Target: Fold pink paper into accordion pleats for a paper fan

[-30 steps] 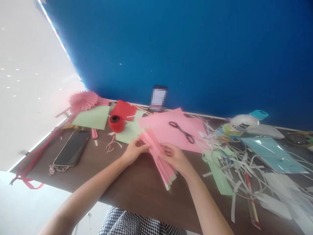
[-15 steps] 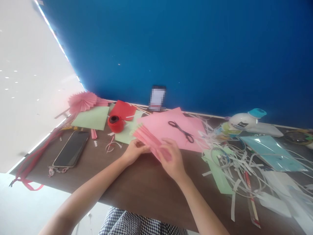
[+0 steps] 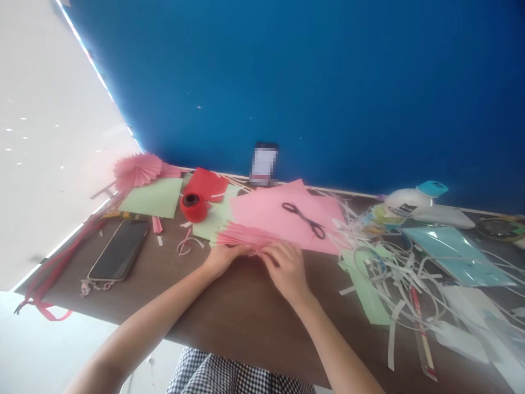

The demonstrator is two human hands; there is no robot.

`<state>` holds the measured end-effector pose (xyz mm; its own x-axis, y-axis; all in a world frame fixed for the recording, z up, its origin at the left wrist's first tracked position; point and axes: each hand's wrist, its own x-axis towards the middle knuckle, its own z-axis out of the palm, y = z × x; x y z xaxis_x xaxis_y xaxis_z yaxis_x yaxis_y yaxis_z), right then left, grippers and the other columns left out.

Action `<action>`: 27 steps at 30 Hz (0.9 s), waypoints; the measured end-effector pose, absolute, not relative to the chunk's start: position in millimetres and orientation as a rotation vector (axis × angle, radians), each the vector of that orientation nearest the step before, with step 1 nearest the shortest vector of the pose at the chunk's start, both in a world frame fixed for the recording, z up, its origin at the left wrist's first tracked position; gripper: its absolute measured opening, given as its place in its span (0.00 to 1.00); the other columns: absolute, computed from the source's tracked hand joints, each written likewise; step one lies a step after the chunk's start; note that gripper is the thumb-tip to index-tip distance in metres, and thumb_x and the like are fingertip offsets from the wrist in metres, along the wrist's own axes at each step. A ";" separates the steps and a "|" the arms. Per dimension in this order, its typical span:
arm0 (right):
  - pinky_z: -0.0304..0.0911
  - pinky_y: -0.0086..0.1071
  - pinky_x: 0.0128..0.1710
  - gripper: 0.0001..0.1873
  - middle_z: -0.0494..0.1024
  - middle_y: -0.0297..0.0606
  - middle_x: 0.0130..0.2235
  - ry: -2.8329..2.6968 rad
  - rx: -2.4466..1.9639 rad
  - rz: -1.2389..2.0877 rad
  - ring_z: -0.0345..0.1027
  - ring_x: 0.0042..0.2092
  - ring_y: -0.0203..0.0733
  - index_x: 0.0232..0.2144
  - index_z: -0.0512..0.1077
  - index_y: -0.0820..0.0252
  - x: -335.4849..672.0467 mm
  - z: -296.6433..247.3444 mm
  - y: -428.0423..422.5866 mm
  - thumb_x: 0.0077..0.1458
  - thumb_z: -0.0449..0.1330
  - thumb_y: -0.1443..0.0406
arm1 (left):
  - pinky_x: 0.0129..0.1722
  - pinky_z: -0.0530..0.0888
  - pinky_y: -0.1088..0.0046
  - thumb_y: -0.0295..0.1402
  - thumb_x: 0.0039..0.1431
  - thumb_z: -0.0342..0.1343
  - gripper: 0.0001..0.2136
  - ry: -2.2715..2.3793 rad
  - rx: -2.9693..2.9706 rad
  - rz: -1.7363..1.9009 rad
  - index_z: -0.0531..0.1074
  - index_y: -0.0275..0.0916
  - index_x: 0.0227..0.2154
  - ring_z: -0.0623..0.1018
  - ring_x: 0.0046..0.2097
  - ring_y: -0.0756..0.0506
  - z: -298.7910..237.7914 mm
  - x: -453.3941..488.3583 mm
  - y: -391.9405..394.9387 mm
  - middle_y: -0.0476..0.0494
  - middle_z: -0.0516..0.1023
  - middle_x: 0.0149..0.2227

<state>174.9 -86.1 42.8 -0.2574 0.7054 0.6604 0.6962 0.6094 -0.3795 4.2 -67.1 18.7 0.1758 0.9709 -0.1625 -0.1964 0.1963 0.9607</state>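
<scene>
A pleated pink paper (image 3: 241, 235) with a pale green edge at its left end lies crosswise between my hands. My left hand (image 3: 221, 259) grips its near edge, thumb pointing right. Close beside it, my right hand (image 3: 286, 268) pinches the right part of the folds, the fingers bent over the paper. Just behind are flat pink sheets (image 3: 270, 205), and black-handled scissors (image 3: 303, 220) rest on them. The folds and fingers hide some of the paper's underside.
Left of my hands are a red ribbon roll (image 3: 194, 209), a red sheet (image 3: 209, 185), a dark phone (image 3: 120, 250) and a pink paper fan (image 3: 137, 171). On the right lie tangled white strips (image 3: 404, 284), a white bottle (image 3: 404, 202) and a blue plastic packet (image 3: 455, 254). A blue wall (image 3: 303, 93) stands behind.
The pleated pink paper has turned from a slant to nearly level, and its folds are spread wider. My right hand has shifted slightly, its fingers now closer over the paper.
</scene>
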 end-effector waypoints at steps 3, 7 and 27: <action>0.56 0.35 0.35 0.03 0.75 0.31 0.26 -1.978 -1.097 0.055 0.67 0.31 0.37 0.26 0.70 0.57 175.2 42.3 -85.1 0.51 0.59 0.67 | 0.42 0.71 0.64 0.37 0.41 0.63 0.14 0.983 1.060 1.088 0.75 0.33 0.30 0.77 0.37 0.42 24.3 5.4 -67.3 0.41 0.79 0.31; 0.59 0.35 0.35 0.02 0.75 0.33 0.27 -1.943 -1.062 0.165 0.67 0.32 0.38 0.27 0.70 0.56 175.9 40.8 -84.0 0.51 0.59 0.67 | 0.40 0.72 0.66 0.35 0.40 0.63 0.12 0.910 1.147 1.090 0.75 0.32 0.28 0.77 0.35 0.43 33.6 7.0 -67.8 0.41 0.79 0.30; 0.66 0.38 0.42 0.14 0.76 0.39 0.40 -1.878 -1.016 0.098 0.69 0.43 0.43 0.40 0.70 0.55 170.2 40.6 -89.0 0.50 0.58 0.71 | 0.49 0.69 0.65 0.37 0.44 0.60 0.13 1.186 1.394 1.054 0.75 0.39 0.35 0.75 0.45 0.42 44.5 4.2 -76.5 0.45 0.78 0.39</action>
